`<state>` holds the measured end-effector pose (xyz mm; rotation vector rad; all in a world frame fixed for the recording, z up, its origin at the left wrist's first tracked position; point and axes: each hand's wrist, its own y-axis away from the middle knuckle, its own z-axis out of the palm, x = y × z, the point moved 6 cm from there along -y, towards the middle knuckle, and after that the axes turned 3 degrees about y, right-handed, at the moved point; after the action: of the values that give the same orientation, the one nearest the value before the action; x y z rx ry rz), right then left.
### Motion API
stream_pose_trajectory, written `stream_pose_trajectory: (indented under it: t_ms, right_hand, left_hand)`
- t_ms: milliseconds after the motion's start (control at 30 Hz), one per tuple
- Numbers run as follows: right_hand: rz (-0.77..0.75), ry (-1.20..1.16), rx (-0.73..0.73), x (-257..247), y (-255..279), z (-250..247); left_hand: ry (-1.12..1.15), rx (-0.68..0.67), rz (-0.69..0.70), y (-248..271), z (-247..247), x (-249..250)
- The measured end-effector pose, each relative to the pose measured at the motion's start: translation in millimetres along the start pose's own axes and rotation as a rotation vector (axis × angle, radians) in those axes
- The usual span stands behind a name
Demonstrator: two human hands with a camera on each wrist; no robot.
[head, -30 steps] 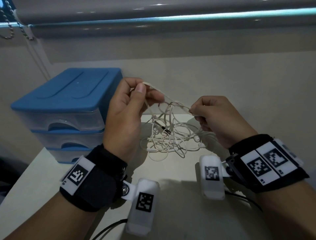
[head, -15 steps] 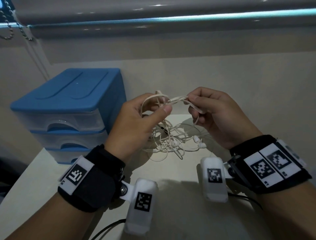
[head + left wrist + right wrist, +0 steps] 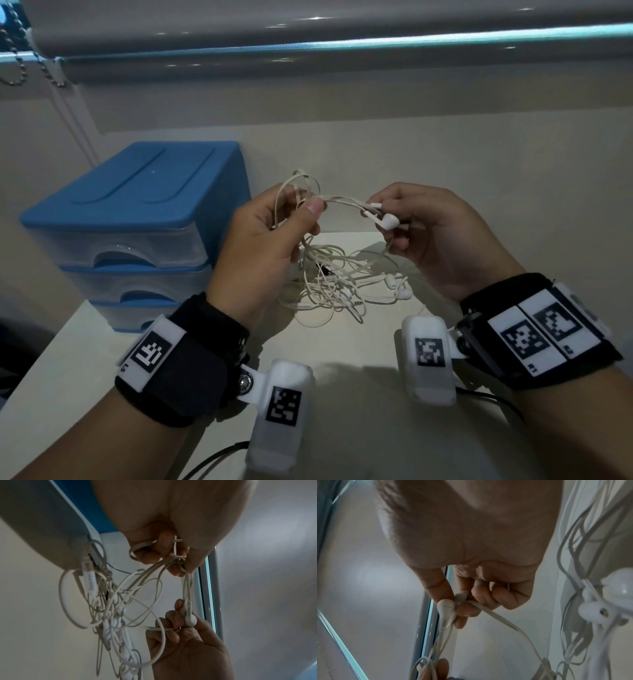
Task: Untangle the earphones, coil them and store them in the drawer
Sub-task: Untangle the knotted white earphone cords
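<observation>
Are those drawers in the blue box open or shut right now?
Shut. In the head view all three fronts of the blue drawer unit sit flush, none pulled out, while both hands work the tangled earphones beside it.

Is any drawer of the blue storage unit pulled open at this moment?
No, all three drawers of the blue storage unit sit flush and closed in the head view, beside the left hand.

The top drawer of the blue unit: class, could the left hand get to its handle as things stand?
Probably not yet: the top drawer lies unobstructed beside the left hand, but that hand grips the tangled earphones.
</observation>
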<state>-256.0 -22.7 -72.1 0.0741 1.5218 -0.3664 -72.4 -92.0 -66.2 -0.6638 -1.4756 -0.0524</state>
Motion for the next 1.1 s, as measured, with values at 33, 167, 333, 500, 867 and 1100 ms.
stream_pose_trajectory:
  t_ms: [33, 167, 333, 500, 867, 1100]
  right_hand:
    - [-0.002, 0.008, 0.001, -0.2, 0.3, 0.3]
    - [0.003, 0.047, 0.036, -0.9, 0.2, -1.7]
    - [0.021, 0.08, 0.122, 2.4, -0.8, -7.0]
    - [-0.045, 0.243, 0.149, -4.1, -0.1, -10.6]
    - [-0.232, 0.287, -0.119, -9.2, 6.6, 23.3]
    - [-0.268, 0.114, 0.064, -17.1, 3.2, 5.8]
  left_hand:
    - [0.009, 0.003, -0.007, -0.1, -0.2, -0.2]
    - [0.111, -0.019, -0.049, 0.0, 1.4, -1.6]
    - [0.206, -0.007, -0.095, -0.1, 3.2, -0.8]
    - [0.132, -0.018, -0.068, 1.4, 6.5, 1.5]
    - [0.101, -0.167, -0.052, 4.4, 15.4, 6.4]
    - [-0.144, -0.091, -0.008, 0.9, 6.1, 6.1]
